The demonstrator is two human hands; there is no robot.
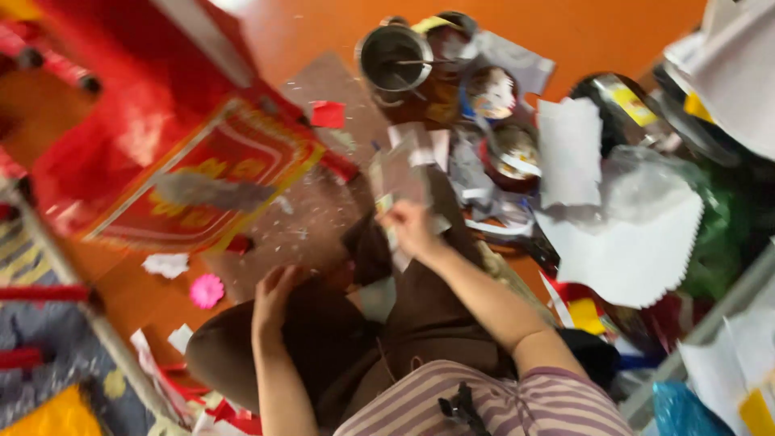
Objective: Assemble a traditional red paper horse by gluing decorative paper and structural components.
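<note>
Head view, looking down and blurred by motion: near the centre of the frame the right hand (410, 226) is raised, its fingers closed in a pinch on a small, pale grey-white piece of paper or card (401, 171) that stands up from the fingertips and tilts a little toward the top of the frame. The paper looks thin and stiff, with a paler strip along one edge; its print, if any, is too smeared to read. Lower left of centre, the left hand (274, 297) lies with fingers loosely curled on the person's brown-trousered knee (323, 339); it holds nothing that can be made out.

Judging from this, a light sheet like that is best kept pinched close to its edge with steady fingertips, so it neither bends nor slips.

Around the hands: a red and gold printed paper sheet (214, 173) at the left, round metal tins (395, 58) at the top, white paper with a zigzag edge (634, 242) at the right, and a small pink paper flower (207, 291) on the orange floor (137, 295).
</note>
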